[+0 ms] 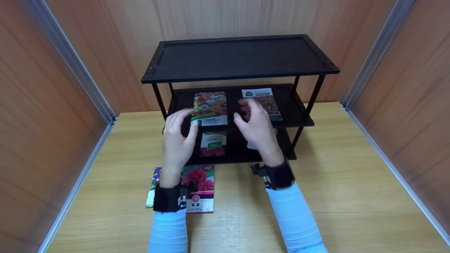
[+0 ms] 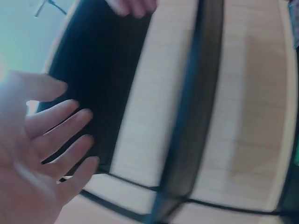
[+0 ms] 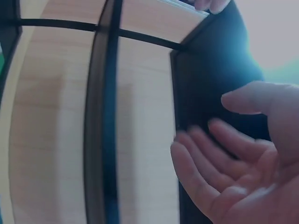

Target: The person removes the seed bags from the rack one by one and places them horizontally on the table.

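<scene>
In the head view my left hand (image 1: 178, 135) hovers at the shelf's front, by a packet with multicoloured flowers (image 1: 211, 109) on the middle tier. Its fingers are loosely bent and hold nothing; the left wrist view shows the palm (image 2: 23, 172) bare. My right hand (image 1: 258, 126) is in front of a second packet with a white top (image 1: 272, 105), partly covering it. Nothing lies in its relaxed fingers (image 3: 191, 168). On the bottom tier stands a packet with a green label (image 1: 213, 143); a pale item there is mostly hidden behind the right hand.
A black three-tier shelf (image 1: 239, 58) stands against the wooden back wall (image 1: 225, 17). On the table (image 1: 351, 196), a packet with red-pink flowers (image 1: 200, 189) and one with purple flowers (image 1: 151, 196) lie near the left forearm, partly covered. Wooden side walls flank the table.
</scene>
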### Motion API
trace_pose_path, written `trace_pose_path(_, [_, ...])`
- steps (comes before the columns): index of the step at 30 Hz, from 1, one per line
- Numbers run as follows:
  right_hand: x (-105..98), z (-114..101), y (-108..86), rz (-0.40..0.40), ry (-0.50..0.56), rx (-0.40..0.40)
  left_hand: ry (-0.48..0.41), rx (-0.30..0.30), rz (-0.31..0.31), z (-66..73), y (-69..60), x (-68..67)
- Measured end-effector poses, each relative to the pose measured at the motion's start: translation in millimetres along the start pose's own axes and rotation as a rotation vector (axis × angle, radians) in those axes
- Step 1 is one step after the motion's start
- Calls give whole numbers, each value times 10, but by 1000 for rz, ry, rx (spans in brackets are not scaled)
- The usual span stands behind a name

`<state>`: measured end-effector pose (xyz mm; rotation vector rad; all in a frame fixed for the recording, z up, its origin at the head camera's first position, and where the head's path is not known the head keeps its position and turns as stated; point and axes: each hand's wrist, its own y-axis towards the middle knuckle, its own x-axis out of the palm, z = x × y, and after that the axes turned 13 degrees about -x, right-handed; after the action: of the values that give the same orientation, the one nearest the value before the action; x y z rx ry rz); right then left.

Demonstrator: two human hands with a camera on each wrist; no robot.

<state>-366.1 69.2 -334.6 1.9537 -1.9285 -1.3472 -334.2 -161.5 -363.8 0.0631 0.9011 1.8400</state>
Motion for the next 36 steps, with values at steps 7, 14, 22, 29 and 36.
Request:
trace_pose_path(7, [260,42,157,-87,-44,8,37,-63,-71,-173,55,198])
trace_pose_path(14, [353,77,192,-212,-60,28,33,-102,-104,-241,98,235])
trace_pose_path(22, [388,180,175,-238,-31,30,8,-105,-181,-310,155,290])
trace_pose_path(29, [432,203,154,-271,-70,29,93,-143,-196,-311,136,288])
trace_pose_path(36, [476,185,159,-291,-132,-14,156,-174,-160,-312,146,292])
